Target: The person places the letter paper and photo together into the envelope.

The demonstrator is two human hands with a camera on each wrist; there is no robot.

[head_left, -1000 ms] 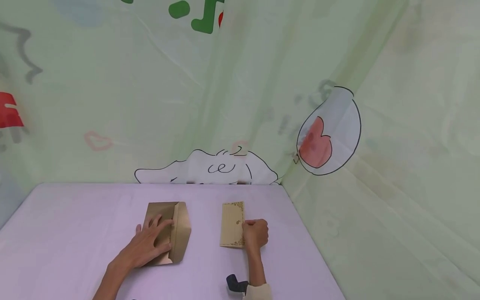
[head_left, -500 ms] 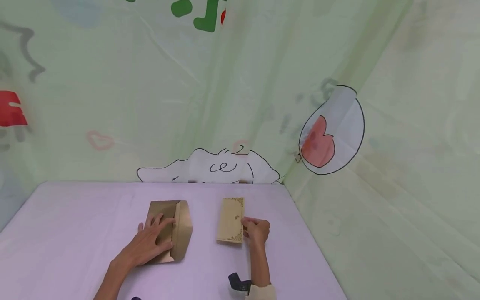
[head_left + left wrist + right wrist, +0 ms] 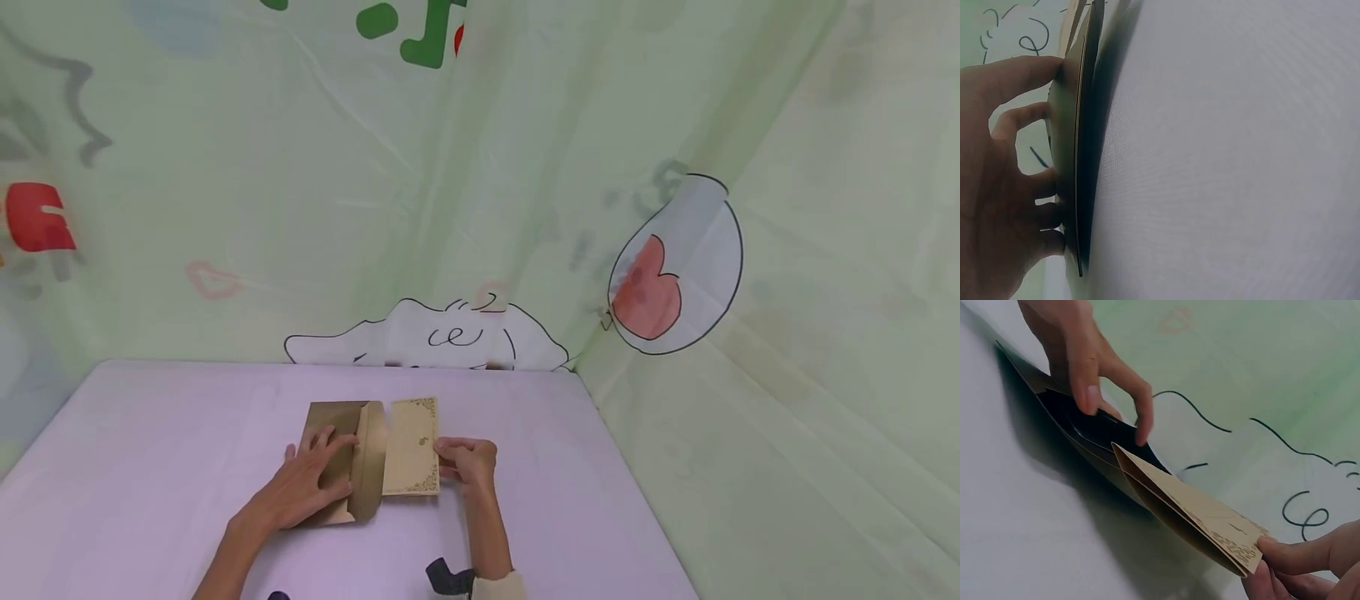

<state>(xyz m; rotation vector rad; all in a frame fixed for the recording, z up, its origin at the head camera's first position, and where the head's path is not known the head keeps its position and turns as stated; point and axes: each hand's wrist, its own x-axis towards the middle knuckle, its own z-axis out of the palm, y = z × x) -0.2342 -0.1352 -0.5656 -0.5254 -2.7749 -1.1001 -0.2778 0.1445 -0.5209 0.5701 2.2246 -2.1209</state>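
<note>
A gold-brown envelope [image 3: 371, 467] lies on the table with its flap folded out to the right. My left hand [image 3: 306, 485] rests on it, fingers spread over its face near the opening. In the right wrist view, the envelope's mouth [image 3: 1100, 428] gapes, and left fingertips are at its upper edge. My right hand [image 3: 472, 462] pinches a cream folded card [image 3: 410, 446] by its right edge, thumb on top. The card has a brown ornamental border. Its left end [image 3: 1138, 469] overlaps the envelope flap in the right wrist view, in front of the mouth.
A pale lilac cloth covers the table [image 3: 187, 450]. Light green printed curtains [image 3: 300, 208] rise behind it and along the right. A black device [image 3: 447, 577] sits at my right wrist, and a small dark round thing [image 3: 278, 596] shows at the bottom edge.
My right hand has carried the card leftward from beside the envelope up to its flap. My left hand stays on the envelope.
</note>
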